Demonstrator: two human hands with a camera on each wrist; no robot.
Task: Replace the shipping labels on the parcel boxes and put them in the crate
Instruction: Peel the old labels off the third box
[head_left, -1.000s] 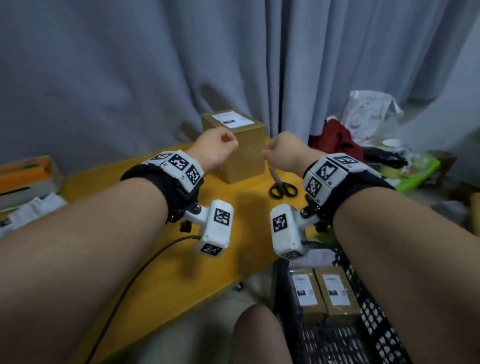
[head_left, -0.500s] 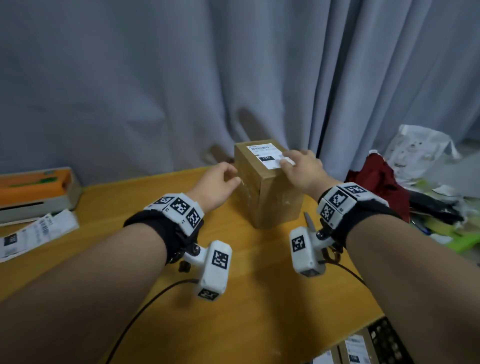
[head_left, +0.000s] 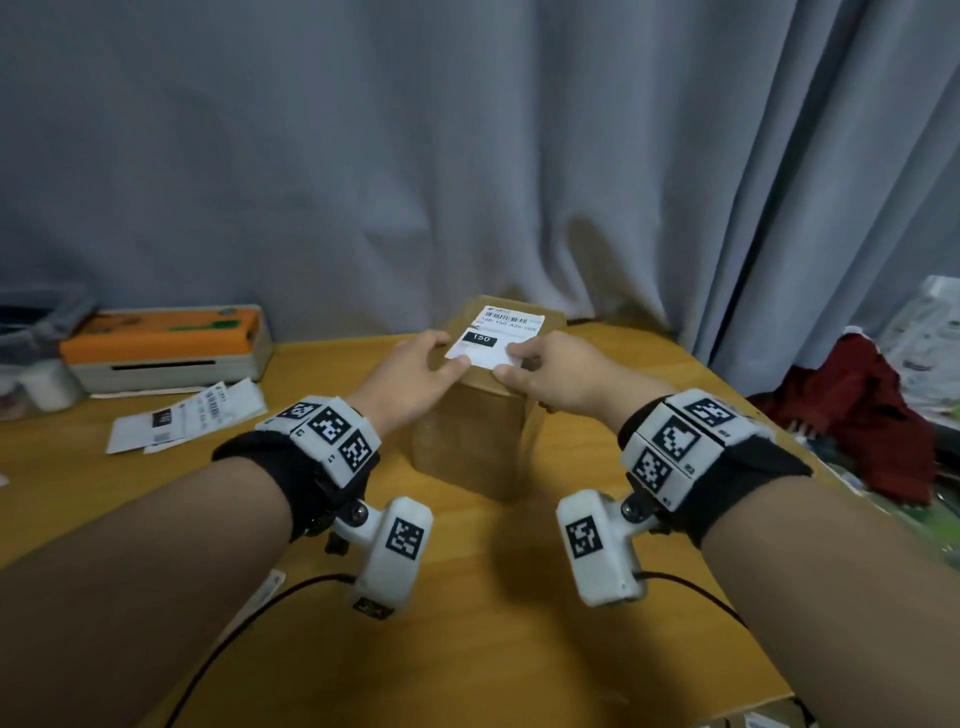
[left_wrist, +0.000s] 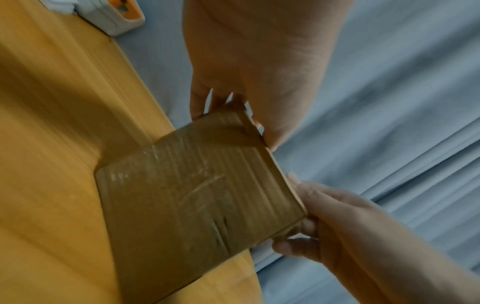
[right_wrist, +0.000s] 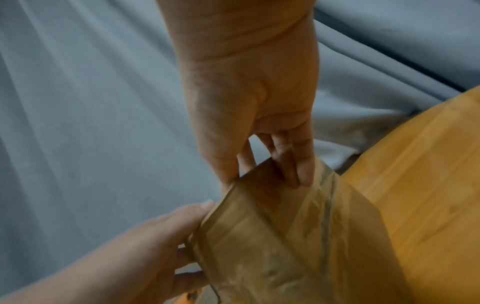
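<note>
A brown cardboard parcel box (head_left: 470, 436) stands on the yellow table (head_left: 467, 623), a white shipping label (head_left: 498, 335) flat on its top. My left hand (head_left: 418, 376) holds the box's near left top corner, fingers lying along the edge by the label's corner. My right hand (head_left: 543, 364) grips the near right top edge, thumb tip at the label's near right corner. In the left wrist view my left hand (left_wrist: 233, 98) clasps a corner of the box (left_wrist: 194, 195). The right wrist view has my right hand (right_wrist: 259, 123) with thumb above and fingers (right_wrist: 301, 164) down a side of the box (right_wrist: 285, 246).
An orange and white label printer (head_left: 166, 348) sits at the back left, with loose printed labels (head_left: 192, 415) in front of it. A grey curtain (head_left: 467, 156) hangs right behind the box. Red cloth (head_left: 857, 415) and clutter lie off the table's right edge. Cables trail from both wrist cameras.
My hands went from raised fists beside the box to gripping its near top edge. The box now stands closer and more central, and the view has swung left off the crate.
</note>
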